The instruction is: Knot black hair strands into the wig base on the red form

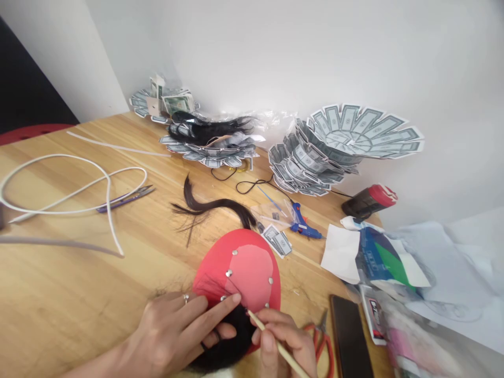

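Note:
A red dome-shaped form with a pink patch edged by several silver pin heads stands at the table's near side. Black hair covers its lower part, with loose strands fanned over the red. My left hand is on the hair, its index finger stretched along the patch's lower edge and the other fingers bent around the hair. Pinched in my right hand is a thin pale wooden stick. The stick's tip meets the hair just below the pink patch, close to my left fingertip.
Behind the form lie a black hair lock and a blue glue gun. Red-handled scissors and a dark phone are at right. White cord loops over purple snips. Banknote-print paper tiers stand along the wall.

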Action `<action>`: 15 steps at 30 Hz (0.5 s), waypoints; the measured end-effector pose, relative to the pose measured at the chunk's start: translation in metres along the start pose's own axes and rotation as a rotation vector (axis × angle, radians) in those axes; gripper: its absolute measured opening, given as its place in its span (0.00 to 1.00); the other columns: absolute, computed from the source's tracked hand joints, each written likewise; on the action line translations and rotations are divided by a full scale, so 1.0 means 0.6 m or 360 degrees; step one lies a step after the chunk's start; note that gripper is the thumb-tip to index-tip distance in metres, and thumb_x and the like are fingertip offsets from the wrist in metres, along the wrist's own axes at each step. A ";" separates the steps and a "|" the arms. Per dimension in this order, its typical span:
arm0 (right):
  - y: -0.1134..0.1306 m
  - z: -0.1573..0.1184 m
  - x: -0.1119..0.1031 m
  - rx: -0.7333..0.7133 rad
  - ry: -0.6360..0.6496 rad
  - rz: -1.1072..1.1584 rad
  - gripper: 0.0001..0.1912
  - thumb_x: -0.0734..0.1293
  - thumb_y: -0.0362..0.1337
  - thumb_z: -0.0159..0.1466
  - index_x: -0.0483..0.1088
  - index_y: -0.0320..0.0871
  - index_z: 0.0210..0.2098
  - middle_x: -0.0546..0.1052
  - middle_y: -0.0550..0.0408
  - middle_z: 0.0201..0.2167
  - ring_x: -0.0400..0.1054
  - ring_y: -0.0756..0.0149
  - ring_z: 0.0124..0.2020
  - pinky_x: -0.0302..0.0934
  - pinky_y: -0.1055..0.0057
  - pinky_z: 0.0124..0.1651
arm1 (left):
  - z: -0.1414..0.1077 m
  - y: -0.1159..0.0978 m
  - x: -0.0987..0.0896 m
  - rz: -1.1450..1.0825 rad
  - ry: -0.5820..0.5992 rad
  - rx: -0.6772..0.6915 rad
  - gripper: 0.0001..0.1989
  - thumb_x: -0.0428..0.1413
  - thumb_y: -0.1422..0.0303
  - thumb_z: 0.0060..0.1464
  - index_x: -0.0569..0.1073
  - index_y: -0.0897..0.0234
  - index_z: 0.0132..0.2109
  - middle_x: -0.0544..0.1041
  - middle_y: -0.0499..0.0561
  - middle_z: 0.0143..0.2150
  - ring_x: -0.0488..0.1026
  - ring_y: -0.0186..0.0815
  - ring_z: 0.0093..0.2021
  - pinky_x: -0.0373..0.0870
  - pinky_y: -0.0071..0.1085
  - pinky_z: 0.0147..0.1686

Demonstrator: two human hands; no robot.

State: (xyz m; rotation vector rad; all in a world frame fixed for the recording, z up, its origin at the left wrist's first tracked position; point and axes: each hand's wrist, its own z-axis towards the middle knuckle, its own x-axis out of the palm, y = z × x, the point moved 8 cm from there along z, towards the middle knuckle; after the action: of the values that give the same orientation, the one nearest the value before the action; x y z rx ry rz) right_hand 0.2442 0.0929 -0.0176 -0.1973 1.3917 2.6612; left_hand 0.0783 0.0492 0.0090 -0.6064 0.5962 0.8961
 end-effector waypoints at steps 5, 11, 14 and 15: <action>-0.001 -0.005 0.000 0.0082 -0.0053 -0.0041 0.07 0.67 0.39 0.72 0.72 0.46 0.36 0.81 0.56 0.29 0.79 0.66 0.28 0.72 0.75 0.29 | -0.005 0.000 0.002 -0.0019 0.0023 0.0012 0.13 0.47 0.69 0.76 0.74 0.68 0.56 0.73 0.41 0.24 0.68 0.29 0.17 0.62 0.30 0.17; -0.001 -0.006 0.001 0.0018 -0.0036 -0.0007 0.06 0.68 0.38 0.72 0.72 0.46 0.37 0.81 0.59 0.29 0.78 0.71 0.29 0.72 0.79 0.33 | -0.004 0.002 0.002 -0.0003 0.0015 0.0006 0.13 0.46 0.68 0.76 0.74 0.68 0.55 0.73 0.41 0.23 0.68 0.30 0.16 0.61 0.30 0.16; -0.002 -0.007 0.004 0.0149 -0.0074 0.0041 0.07 0.68 0.40 0.71 0.72 0.47 0.36 0.81 0.60 0.31 0.78 0.72 0.30 0.70 0.80 0.34 | -0.005 0.001 0.004 -0.0010 0.0028 0.0014 0.13 0.47 0.68 0.76 0.74 0.68 0.55 0.73 0.41 0.23 0.68 0.30 0.16 0.61 0.31 0.16; -0.003 -0.008 0.005 0.0232 -0.0119 0.0068 0.08 0.69 0.41 0.71 0.72 0.47 0.35 0.81 0.61 0.31 0.78 0.73 0.31 0.69 0.80 0.35 | -0.005 0.001 0.005 -0.0009 0.0027 0.0016 0.13 0.46 0.68 0.76 0.74 0.68 0.55 0.73 0.41 0.23 0.68 0.30 0.16 0.61 0.31 0.16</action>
State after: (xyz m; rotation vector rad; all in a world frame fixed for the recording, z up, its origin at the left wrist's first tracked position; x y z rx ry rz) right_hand 0.2421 0.0900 -0.0224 -0.0525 1.5742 2.5578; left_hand 0.0787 0.0486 0.0049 -0.6068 0.6135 0.8831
